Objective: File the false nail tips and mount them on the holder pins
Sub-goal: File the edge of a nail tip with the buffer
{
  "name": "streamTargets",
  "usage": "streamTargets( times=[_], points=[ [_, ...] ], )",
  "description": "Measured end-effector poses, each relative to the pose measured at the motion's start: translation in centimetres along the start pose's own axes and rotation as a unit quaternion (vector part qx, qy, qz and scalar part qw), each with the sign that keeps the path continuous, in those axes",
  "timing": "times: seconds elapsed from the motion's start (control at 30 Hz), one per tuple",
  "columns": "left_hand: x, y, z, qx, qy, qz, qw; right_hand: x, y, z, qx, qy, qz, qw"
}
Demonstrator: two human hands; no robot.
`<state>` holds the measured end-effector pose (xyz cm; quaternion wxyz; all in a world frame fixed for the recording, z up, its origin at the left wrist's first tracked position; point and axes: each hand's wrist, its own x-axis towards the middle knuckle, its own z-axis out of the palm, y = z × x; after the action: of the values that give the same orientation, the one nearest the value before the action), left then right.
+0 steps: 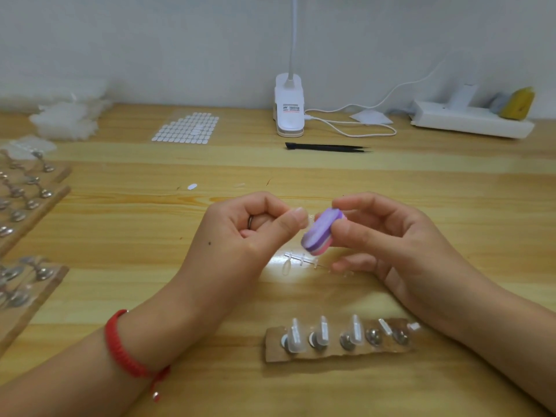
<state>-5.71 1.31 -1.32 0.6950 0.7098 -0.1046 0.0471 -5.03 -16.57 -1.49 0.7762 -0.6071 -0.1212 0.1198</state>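
My right hand (388,236) pinches a small purple and pink nail file block (320,231) between thumb and fingers above the table. My left hand (246,233) pinches a clear false nail tip (307,217) at its fingertips, held against the file's upper end. Below them a clear plastic sprue with one nail tip (296,263) lies on the wood. Nearer me sits a brown holder strip (337,355) with a row of metal pins; three carry clear nail tips (323,335), and the right pins are partly behind my right wrist.
More holder boards with metal pins (27,206) line the left edge. A sheet of adhesive tabs (188,127), a clip lamp base (289,106) with its cable, black tweezers (326,146) and a white power strip (472,120) lie at the back.
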Motion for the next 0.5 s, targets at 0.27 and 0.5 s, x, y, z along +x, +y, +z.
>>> streamTargets(
  times=[0.27, 0.5],
  points=[
    [-0.08, 0.0, 0.03, 0.015, 0.003, 0.005, 1.0, 0.24, 0.02, -0.32, 0.053, 0.045, -0.003, 0.998],
    [-0.03, 0.07, 0.1, 0.003, 0.008, 0.0, 1.0, -0.07, -0.02, 0.29, -0.003, 0.017, -0.014, 1.0]
  ],
)
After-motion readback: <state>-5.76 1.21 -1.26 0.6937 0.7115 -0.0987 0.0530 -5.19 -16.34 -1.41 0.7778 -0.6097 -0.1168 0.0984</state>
